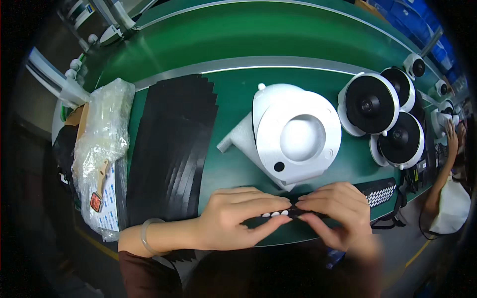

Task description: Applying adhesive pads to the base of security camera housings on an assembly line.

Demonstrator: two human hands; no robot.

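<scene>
Both hands meet at the near edge of the green table. My left hand (pixel 236 216) pinches a dark strip with white round pads (pixel 277 214) between thumb and fingers. From the other side, my right hand (pixel 340 211) grips the same strip, thumb below and fingers above. The fingers hide much of it. Beyond my right hand lies a black piece with rows of white dots (pixel 381 197); whether it joins the strip is hidden. Just past my hands, a white round housing (pixel 266 134) with a large opening rests on white foam sheet (pixel 243 141). A black round pad (pixel 279 167) sits on its rim.
Overlapping black sheets (pixel 171 144) lie left of the housing. Farther left are a clear plastic bag (pixel 107 124) and a watch (pixel 97 198). Several white units with black discs (pixel 371 103) stand at right. A metal rail (pixel 218 64) runs behind. Another person (pixel 449 198) works far right.
</scene>
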